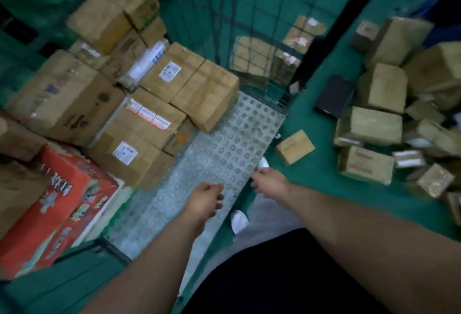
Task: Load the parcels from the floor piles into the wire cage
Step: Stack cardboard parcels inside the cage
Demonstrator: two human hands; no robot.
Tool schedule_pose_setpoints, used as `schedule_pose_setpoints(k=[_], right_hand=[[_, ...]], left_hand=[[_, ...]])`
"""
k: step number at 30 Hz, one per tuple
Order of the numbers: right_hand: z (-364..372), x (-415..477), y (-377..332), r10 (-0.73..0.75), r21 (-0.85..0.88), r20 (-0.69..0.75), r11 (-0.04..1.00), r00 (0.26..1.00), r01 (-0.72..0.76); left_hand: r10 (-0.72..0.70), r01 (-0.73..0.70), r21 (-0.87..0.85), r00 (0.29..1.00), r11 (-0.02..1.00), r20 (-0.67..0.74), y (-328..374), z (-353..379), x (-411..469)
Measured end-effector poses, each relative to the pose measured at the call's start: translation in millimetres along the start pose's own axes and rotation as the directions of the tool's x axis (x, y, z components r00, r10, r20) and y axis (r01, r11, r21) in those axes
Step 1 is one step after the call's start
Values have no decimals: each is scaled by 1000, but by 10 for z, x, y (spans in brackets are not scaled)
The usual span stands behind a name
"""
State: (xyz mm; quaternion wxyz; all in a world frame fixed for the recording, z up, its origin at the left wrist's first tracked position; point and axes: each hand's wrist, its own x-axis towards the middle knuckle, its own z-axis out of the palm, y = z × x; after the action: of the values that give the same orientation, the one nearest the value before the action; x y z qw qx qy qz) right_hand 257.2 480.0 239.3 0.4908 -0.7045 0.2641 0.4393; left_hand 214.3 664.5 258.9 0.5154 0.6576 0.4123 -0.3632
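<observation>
Hands empty: left hand [207, 201] and right hand [270, 184] hang loose above cage floor [224, 144]. Suggest taking small box [295, 146] near right first, setting it tight against stack [149, 124].

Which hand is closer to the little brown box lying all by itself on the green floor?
Right. The right hand hovers just below-left of the little box; the left hand is farther left, over the studded plate.

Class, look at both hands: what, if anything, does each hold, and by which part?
Nothing is held. The left hand and the right hand are both empty, with their fingers loosely curled.
</observation>
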Motion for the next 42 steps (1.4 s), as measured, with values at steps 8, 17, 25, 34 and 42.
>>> schedule_pose_setpoints(k=[8, 17, 25, 34, 42], right_hand=[[-532, -454, 508, 50, 220, -213, 976, 976, -2], [-1127, -988, 1413, 119, 469, -351, 881, 929, 64], [-1823, -1525, 2592, 250, 687, -406, 717, 879, 114], [-2702, -2303, 4364, 353, 767, -480, 613, 803, 189], [-2670, -3062, 6082, 718, 910, -371, 155, 589, 384]], left_hand=[[110, -143, 251, 984, 957, 140, 100, 498, -157], [141, -295, 553, 942, 780, 304, 292, 1612, -491], [175, -440, 664, 886, 604, 429, 259, 3047, -1148], [61, -544, 772, 828, 329, 557, -565, 4989, -1770], [-161, -712, 700, 697, -48, 699, -1366, 6239, -2551]])
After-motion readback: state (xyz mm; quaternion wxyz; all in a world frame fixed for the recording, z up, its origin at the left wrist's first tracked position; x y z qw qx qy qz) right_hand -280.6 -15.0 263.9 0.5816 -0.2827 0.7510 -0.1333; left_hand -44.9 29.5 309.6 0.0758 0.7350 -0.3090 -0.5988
